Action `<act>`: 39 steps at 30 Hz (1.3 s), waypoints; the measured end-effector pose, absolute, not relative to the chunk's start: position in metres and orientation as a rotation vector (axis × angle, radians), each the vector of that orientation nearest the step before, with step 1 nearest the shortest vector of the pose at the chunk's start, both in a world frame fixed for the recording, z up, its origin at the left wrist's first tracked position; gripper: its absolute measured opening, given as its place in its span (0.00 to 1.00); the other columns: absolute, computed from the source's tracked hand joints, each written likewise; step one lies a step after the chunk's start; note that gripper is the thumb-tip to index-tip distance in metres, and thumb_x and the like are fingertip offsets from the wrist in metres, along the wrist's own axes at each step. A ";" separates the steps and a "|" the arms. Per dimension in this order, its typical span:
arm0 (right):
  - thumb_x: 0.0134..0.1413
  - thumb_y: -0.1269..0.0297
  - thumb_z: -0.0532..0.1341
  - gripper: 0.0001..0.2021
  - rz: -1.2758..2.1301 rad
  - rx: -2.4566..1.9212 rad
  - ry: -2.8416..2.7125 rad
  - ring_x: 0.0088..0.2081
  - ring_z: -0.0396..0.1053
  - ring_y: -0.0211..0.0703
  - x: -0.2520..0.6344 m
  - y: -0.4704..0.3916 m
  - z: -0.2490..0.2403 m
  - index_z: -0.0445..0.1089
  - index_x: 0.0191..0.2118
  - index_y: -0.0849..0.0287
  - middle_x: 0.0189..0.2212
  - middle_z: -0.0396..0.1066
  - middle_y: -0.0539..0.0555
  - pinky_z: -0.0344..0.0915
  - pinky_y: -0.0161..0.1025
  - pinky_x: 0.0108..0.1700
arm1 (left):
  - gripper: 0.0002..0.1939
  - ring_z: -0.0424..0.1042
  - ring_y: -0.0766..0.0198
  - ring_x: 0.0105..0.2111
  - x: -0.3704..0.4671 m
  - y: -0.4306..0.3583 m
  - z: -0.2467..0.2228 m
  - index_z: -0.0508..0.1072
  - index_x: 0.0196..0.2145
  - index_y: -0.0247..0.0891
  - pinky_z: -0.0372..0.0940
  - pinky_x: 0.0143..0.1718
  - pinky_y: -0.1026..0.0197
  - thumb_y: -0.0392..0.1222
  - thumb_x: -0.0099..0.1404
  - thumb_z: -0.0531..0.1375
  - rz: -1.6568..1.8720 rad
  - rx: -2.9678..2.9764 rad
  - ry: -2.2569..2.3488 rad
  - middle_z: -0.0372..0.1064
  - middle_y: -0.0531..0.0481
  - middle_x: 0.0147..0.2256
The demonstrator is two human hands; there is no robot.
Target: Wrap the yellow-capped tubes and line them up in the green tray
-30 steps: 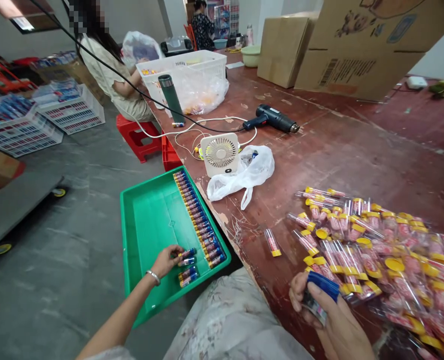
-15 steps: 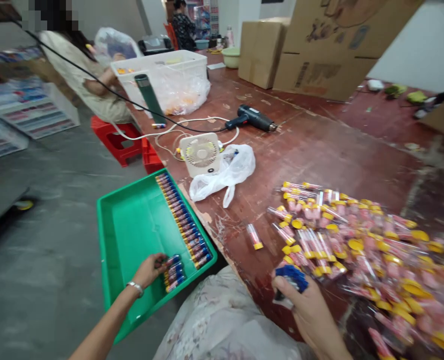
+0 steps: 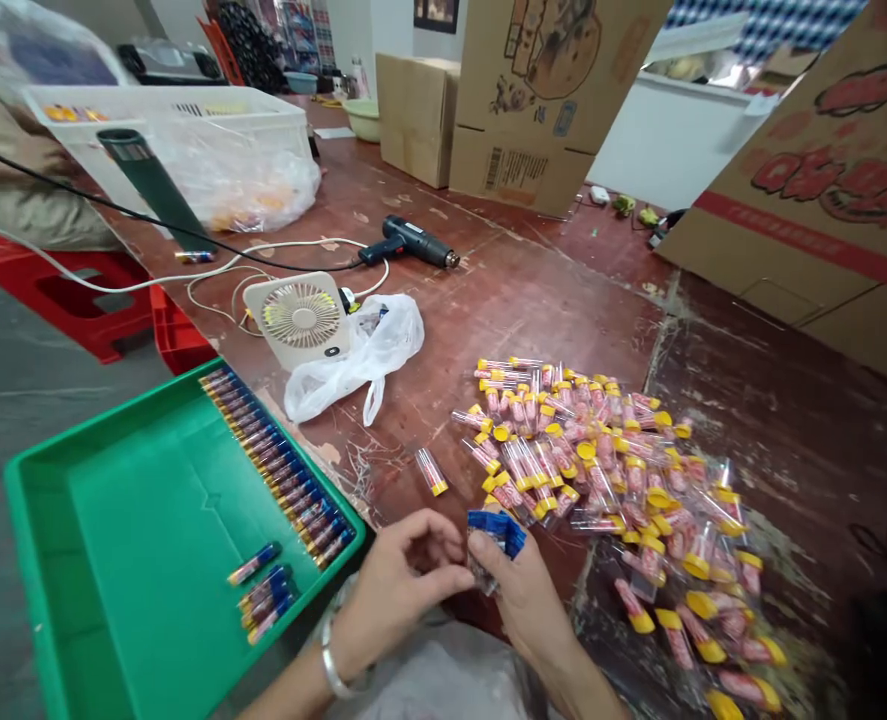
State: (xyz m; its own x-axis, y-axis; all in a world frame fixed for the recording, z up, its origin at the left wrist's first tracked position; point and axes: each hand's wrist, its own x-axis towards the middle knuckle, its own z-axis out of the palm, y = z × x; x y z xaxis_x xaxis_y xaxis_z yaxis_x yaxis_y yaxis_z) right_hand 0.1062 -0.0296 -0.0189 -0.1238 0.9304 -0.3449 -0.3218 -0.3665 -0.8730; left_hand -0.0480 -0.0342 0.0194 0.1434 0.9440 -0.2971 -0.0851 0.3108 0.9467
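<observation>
My right hand (image 3: 525, 590) is closed around a small bundle of blue-topped plastic sleeves (image 3: 497, 530), the thumb pressed over them. Just left of it, my left hand (image 3: 413, 570) is open, its fingers curved and its thumb reaching toward the bundle. Beyond my left hand a single clear tube (image 3: 432, 471) with a yellow cap lies on the table. To the right spreads a pile of such tubes (image 3: 600, 450) with pink contents. In the green tray (image 3: 135, 560) lie a long row of blue-ended wrapped tubes (image 3: 282, 465) and a smaller group (image 3: 267, 600).
A white plastic bag (image 3: 383, 350), a small fan (image 3: 300, 315) and a heat gun (image 3: 409, 242) with cords lie on the table. Behind are a white bin (image 3: 278, 112) and cardboard boxes (image 3: 420, 120). Another person (image 3: 8, 170) sits at far left.
My left hand has left the small group in the tray and come beside my right hand. One wrapped tube now lies a little apart from that group. The view has turned right.
</observation>
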 end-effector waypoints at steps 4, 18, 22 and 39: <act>0.50 0.54 0.68 0.15 1.697 -1.142 -0.749 0.22 0.51 0.33 0.109 -0.030 -0.013 0.66 0.29 0.59 0.20 0.57 0.43 0.51 0.32 0.23 | 0.11 0.68 0.67 0.24 -0.027 -0.029 0.014 0.71 0.27 0.35 0.63 0.28 0.66 0.43 0.57 0.67 0.905 0.874 1.014 0.71 0.52 0.22; 0.38 0.54 0.74 0.18 1.610 -1.310 -0.703 0.18 0.47 0.30 0.126 -0.017 -0.006 0.67 0.23 0.60 0.15 0.54 0.42 0.43 0.32 0.21 | 0.12 0.71 0.58 0.37 -0.069 0.013 0.019 0.76 0.44 0.42 0.66 0.39 0.58 0.40 0.69 0.53 0.567 1.915 1.484 0.71 0.47 0.36; 0.37 0.55 0.74 0.18 1.590 -1.293 -0.679 0.18 0.44 0.29 0.127 -0.013 -0.003 0.66 0.21 0.60 0.14 0.51 0.41 0.41 0.33 0.20 | 0.14 0.72 0.51 0.37 -0.059 0.025 0.007 0.74 0.46 0.43 0.67 0.33 0.57 0.48 0.66 0.58 0.136 2.225 1.768 0.67 0.44 0.38; 0.39 0.61 0.74 0.21 1.435 -1.137 -0.282 0.18 0.44 0.31 0.125 -0.005 0.002 0.59 0.23 0.56 0.17 0.50 0.40 0.42 0.33 0.19 | 0.11 0.71 0.62 0.33 -0.043 -0.025 0.017 0.76 0.37 0.37 0.65 0.35 0.65 0.44 0.57 0.68 0.863 0.965 1.122 0.75 0.50 0.33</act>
